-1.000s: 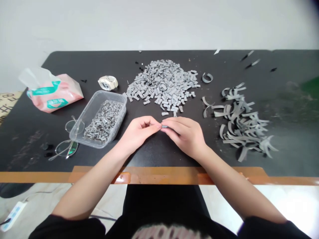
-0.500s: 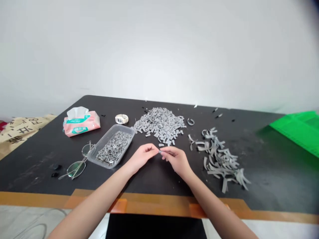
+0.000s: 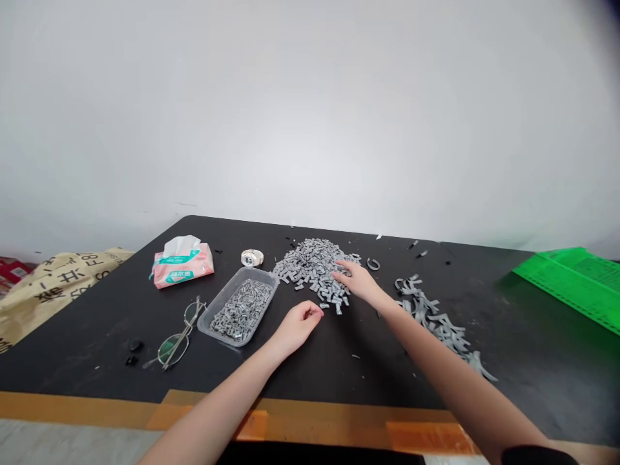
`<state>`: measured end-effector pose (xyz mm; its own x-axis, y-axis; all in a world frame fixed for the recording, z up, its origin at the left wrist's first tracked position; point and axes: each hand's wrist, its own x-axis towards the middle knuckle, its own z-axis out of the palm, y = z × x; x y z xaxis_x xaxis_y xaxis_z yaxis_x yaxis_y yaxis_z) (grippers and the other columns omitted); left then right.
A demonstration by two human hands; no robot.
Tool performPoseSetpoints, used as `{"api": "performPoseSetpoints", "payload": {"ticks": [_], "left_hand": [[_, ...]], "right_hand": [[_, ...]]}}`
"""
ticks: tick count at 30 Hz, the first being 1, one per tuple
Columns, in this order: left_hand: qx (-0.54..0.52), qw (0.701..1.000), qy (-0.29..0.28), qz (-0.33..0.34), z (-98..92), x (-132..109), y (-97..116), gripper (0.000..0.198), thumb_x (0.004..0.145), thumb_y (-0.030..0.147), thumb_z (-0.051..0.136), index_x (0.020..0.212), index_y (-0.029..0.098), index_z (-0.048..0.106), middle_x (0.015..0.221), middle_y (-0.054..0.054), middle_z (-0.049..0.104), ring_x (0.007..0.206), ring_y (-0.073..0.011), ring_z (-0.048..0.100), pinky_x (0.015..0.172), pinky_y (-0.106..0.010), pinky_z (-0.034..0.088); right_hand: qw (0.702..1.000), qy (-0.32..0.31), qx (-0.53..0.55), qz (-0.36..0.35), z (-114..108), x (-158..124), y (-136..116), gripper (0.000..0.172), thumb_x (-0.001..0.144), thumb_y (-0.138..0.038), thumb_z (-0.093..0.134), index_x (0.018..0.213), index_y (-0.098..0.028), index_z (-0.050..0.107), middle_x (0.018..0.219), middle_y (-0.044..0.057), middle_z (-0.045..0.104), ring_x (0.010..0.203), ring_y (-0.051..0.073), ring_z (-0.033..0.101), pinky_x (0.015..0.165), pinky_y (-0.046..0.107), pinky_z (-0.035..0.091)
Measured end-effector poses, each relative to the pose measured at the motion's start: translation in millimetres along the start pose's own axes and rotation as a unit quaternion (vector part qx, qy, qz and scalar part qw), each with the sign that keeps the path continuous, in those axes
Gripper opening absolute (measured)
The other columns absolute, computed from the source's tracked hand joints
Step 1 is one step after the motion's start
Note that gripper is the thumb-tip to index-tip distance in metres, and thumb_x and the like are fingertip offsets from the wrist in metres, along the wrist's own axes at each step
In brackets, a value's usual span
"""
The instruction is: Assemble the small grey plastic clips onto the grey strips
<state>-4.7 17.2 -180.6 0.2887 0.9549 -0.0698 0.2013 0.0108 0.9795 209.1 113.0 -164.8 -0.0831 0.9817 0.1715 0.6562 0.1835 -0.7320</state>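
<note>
My left hand [image 3: 298, 326] rests near the front of the pile, thumb and fingers curled together; whatever they pinch, if anything, is too small to make out. Over the right side of a heap of small grey pieces [image 3: 310, 261] reaches my right hand [image 3: 357, 281], thumb and fingertips apart, nothing visible in it. Left of the left hand stands a clear plastic tub [image 3: 205, 318] holding many small metallic-looking pieces [image 3: 245, 307]. Curled grey strips [image 3: 438, 323] lie in a tangle to the right, partly behind my right forearm.
Eyeglasses [image 3: 173, 349] lie beside the tub. Behind them are a pink tissue pack [image 3: 186, 268] and a white watch [image 3: 252, 258]. Small black items [image 3: 134, 349] sit at left, a curled strip [image 3: 372, 264] behind the right hand, a green plastic sheet [image 3: 576, 284] at far right.
My hands have parted from their pinch on a small grey piece. The right has moved forward over the heap and opened; the left stays low and closed. The view has tilted up.
</note>
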Motion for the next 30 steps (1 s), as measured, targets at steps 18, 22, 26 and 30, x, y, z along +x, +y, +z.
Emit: {"api": "performPoseSetpoints", "payload": {"ticks": [18,22,26,30], "left_hand": [[0.002,0.999,-0.028,-0.023,1.2,8.2,-12.4,0.009,0.083,0.023,0.059,0.077,0.017,0.062,0.067,0.003,0.053,0.065,-0.0146,0.048,0.067,-0.028,0.037],[0.003,0.999,-0.024,-0.025,-0.7,9.1,-13.1,0.008,0.083,0.019,0.059,0.078,0.017,0.064,0.067,0.003,0.053,0.065,-0.0141,0.049,0.065,-0.027,0.038],[0.003,0.999,-0.022,-0.026,-3.0,8.9,-11.6,0.01,0.086,0.018,0.057,0.08,0.016,0.065,0.068,0.003,0.053,0.065,-0.0134,0.048,0.066,-0.027,0.038],[0.019,0.999,-0.028,-0.024,-4.6,8.5,-10.7,0.012,0.088,0.019,0.056,0.081,0.016,0.065,0.07,0.003,0.054,0.067,-0.0137,0.049,0.067,-0.027,0.038]], "right_hand": [[0.965,0.005,-0.263,0.022,75.8,10.7,6.1,0.069,0.096,-0.048,0.057,0.159,-0.023,0.041,0.169,0.018,0.032,0.157,0.038,0.027,0.124,0.056,0.021],[0.969,0.028,-0.241,0.038,77.2,35.1,-1.5,0.068,0.096,-0.045,0.059,0.157,-0.019,0.042,0.169,0.02,0.032,0.157,0.039,0.027,0.124,0.058,0.019],[0.98,0.027,-0.193,0.048,60.9,49.8,-8.8,0.064,0.097,-0.045,0.06,0.154,-0.017,0.047,0.166,0.021,0.037,0.155,0.039,0.031,0.124,0.061,0.021],[0.994,0.001,-0.098,0.039,26.0,51.2,-19.7,0.048,0.093,-0.042,0.068,0.134,-0.016,0.065,0.145,0.017,0.063,0.137,0.032,0.057,0.116,0.058,0.04]]}}
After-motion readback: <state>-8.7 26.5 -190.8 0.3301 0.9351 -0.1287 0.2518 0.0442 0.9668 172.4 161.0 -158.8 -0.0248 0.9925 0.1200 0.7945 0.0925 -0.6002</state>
